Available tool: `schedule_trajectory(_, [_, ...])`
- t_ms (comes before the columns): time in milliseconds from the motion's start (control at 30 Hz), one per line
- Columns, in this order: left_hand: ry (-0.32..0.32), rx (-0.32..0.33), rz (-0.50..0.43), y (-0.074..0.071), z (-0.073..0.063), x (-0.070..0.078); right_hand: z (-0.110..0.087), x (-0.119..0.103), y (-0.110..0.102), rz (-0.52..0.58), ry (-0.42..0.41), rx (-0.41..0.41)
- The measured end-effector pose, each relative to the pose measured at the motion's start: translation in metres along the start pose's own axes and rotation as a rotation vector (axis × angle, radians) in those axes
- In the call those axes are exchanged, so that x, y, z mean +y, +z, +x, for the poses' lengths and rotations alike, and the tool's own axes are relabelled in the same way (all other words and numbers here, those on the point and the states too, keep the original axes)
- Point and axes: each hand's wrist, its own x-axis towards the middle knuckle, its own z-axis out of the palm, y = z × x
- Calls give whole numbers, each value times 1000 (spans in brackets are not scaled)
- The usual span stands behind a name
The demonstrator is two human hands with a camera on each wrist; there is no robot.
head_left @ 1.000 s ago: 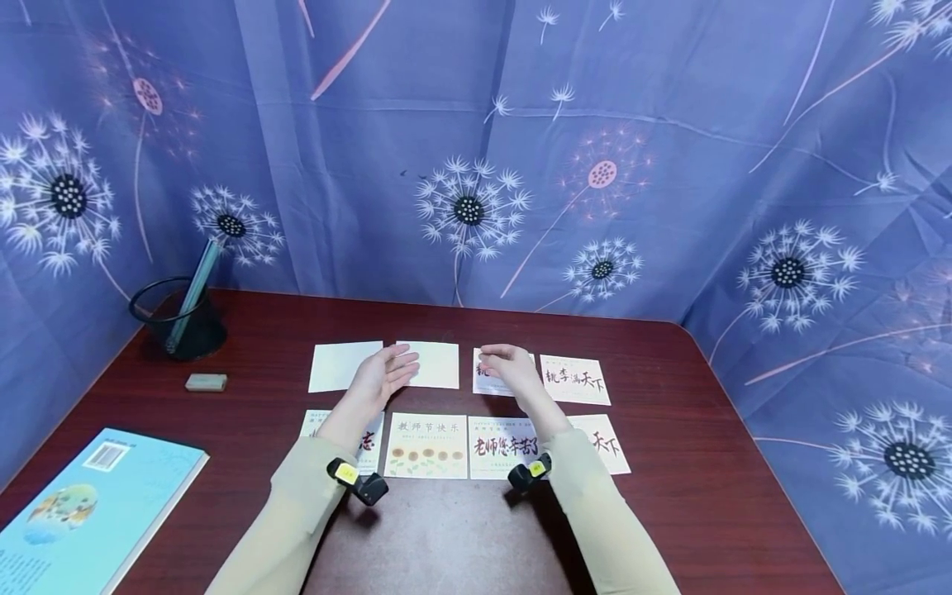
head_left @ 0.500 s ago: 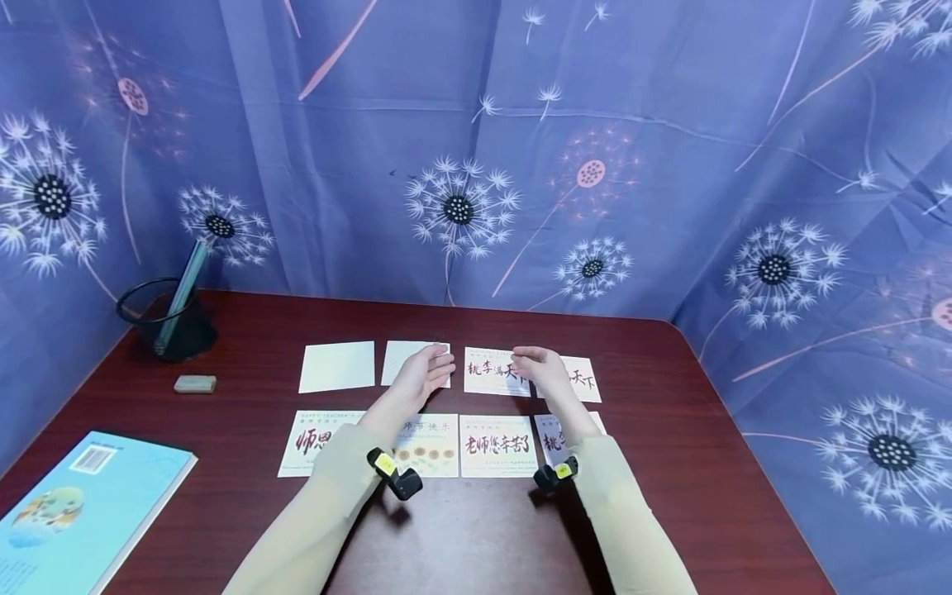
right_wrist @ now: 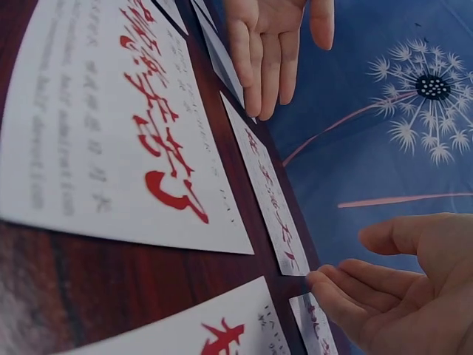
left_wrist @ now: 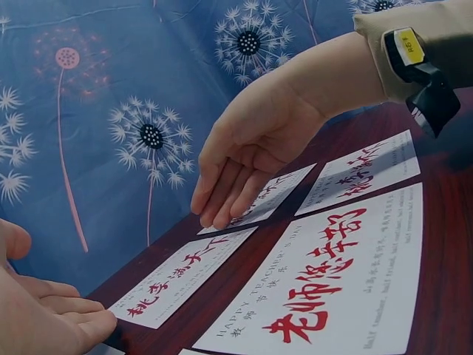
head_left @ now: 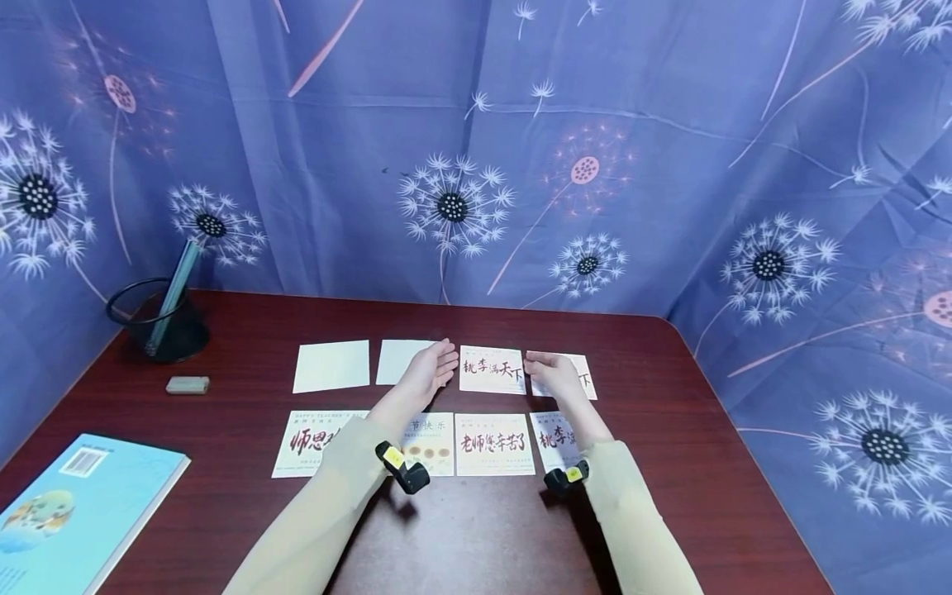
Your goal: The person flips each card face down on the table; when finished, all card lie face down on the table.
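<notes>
Between my two hands lies a white card with red brush lettering point(head_left: 492, 369), in the back row on the table. My left hand point(head_left: 430, 372) is at its left edge, fingers extended and palm turned inward. My right hand point(head_left: 556, 376) is by its right edge, partly covering the rightmost back card point(head_left: 586, 383). In the left wrist view the right hand point(left_wrist: 259, 140) has loosely bent fingers with nothing between them. The right wrist view shows my left hand point(right_wrist: 270, 52) with straight fingers near the card's end. Whether the fingertips touch the card, I cannot tell.
Two blank-faced cards point(head_left: 330, 366) lie at back left, one partly behind my left hand. A front row holds several printed cards point(head_left: 494, 445). Further left are a mesh pen cup point(head_left: 173, 330), an eraser point(head_left: 188, 385) and a blue book point(head_left: 82, 504). A patterned curtain point(head_left: 335, 207) hangs behind.
Both hands have moved right across the back row, uncovering the lettered card between them. The cards keep their places on the table; the head view has shifted slightly.
</notes>
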Motion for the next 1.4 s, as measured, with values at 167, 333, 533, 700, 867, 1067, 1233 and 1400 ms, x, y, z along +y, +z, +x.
schedule_trajectory(167, [-27, 0, 7, 2, -1, 1, 0, 1, 1, -13, 26, -1])
schedule_trajectory(333, [-53, -15, -3, 2, -3, 2, 0, 1, 2, -34, 36, 1])
schedule_trajectory(533, [-65, -8, -26, -2, 0, 1, 1, 4, 4, -44, 38, 14])
schedule_trajectory(700, [-84, -9, -66, -6, 2, 1, 1, 5, 4, -37, 44, 17])
schedule_trajectory(867, [-105, -19, -116, -7, 2, 3, 0, 5, 5, -30, 48, 9])
schedule_trajectory(1067, [-111, -9, -68, -5, 0, 4, 2, 6, 4, -29, 50, 4])
schedule_trajectory(1233, [-94, -12, -12, -5, -1, 5, 2, 5, 2, -10, 66, -1])
schedule_trajectory(1400, [-92, -40, -10, -6, -1, 6, 0, 3, 2, -11, 62, 4])
